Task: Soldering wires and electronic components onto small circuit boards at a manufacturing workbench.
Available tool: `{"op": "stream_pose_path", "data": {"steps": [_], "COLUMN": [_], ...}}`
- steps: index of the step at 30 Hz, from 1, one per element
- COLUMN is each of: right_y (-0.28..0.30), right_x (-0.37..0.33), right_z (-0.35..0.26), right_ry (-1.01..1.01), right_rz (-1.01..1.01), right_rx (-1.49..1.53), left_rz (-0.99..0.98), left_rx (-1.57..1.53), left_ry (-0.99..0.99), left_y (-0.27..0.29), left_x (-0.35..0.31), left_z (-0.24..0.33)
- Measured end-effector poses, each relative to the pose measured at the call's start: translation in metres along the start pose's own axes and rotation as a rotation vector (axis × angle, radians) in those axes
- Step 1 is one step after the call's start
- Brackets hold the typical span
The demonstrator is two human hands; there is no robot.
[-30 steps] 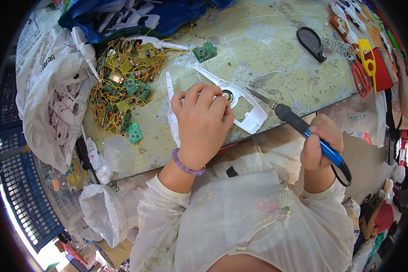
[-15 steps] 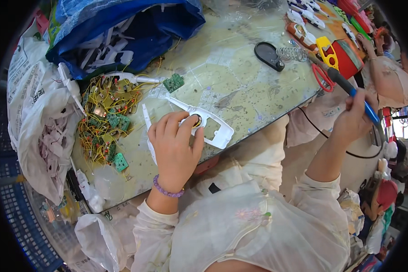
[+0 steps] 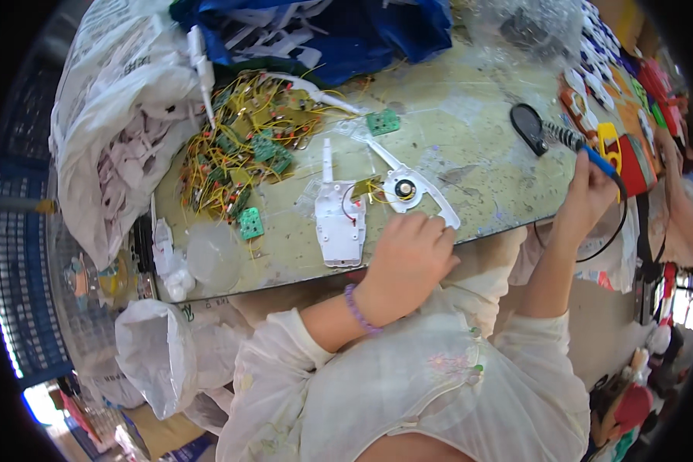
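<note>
My left hand [image 3: 412,266], wearing a purple bead bracelet, is closed over the lower end of a white plastic shell [image 3: 428,202] at the table's front edge. Its fingertips are partly hidden. A round black-rimmed speaker [image 3: 405,189] sits in that shell. To the left lies a second white shell [image 3: 339,235], with a small circuit board [image 3: 369,187] and thin wires between the two. Out to the right, my right hand [image 3: 581,196] grips a soldering iron [image 3: 599,163] by its blue handle; its front end is inside the coil of a spring stand [image 3: 562,135].
A heap of wired circuit boards [image 3: 242,146] covers the table's left side. Behind it stands a blue bag [image 3: 362,46] of white parts; a white sack [image 3: 131,85] is at far left. Yellow-handled scissors or pliers [image 3: 610,142] lie near the stand. Another person's arm [image 3: 676,200] shows at right.
The soldering iron has gone into the spring stand. My left hand has slid off the speaker toward the shell's lower end, uncovering the second shell and wires. The whole view has shifted.
</note>
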State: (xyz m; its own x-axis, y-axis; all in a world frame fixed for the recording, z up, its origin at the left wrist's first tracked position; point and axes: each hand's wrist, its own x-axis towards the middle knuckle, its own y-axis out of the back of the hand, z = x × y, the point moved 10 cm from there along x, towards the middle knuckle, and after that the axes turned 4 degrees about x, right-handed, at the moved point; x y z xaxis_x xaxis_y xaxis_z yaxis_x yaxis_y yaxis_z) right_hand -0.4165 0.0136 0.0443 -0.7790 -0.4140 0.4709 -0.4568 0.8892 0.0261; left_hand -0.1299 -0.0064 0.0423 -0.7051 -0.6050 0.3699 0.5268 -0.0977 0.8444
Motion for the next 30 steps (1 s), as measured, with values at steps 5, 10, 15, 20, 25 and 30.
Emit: {"op": "stream_pose_path", "data": {"steps": [5,10,15,20,25,30], "right_y": [-0.053,-0.114,-0.14,-0.15,-0.15,-0.16], "right_x": [-0.094,-0.142,-0.156,-0.159,-0.164,-0.19], "right_z": [-0.005,-0.024,-0.043,-0.029,-0.01,-0.019], "right_ry": [-0.184,-0.204,0.1,-0.051,-0.336,-0.883], "right_rz": [-0.449,-0.92,-1.009,-0.976,-0.918,-0.889], "right_rx": [0.062,-0.036,-0.444,-0.503,-0.176,0.682], "left_rz": [-0.042,0.015,0.3,0.307,0.105,0.201], "left_rx": [0.077,-0.037,0.028,0.153,-0.024,-0.395], "left_ry": [0.034,0.08,0.143,0.327,0.428,0.625], "left_y": [-0.021,-0.003,0.05,0.067,0.041,0.057], "left_x": [-0.007,-0.017,-0.015,-0.006,-0.006,-0.035], "left_z": [-0.007,-0.016,-0.061,-0.116,-0.138,-0.155]}}
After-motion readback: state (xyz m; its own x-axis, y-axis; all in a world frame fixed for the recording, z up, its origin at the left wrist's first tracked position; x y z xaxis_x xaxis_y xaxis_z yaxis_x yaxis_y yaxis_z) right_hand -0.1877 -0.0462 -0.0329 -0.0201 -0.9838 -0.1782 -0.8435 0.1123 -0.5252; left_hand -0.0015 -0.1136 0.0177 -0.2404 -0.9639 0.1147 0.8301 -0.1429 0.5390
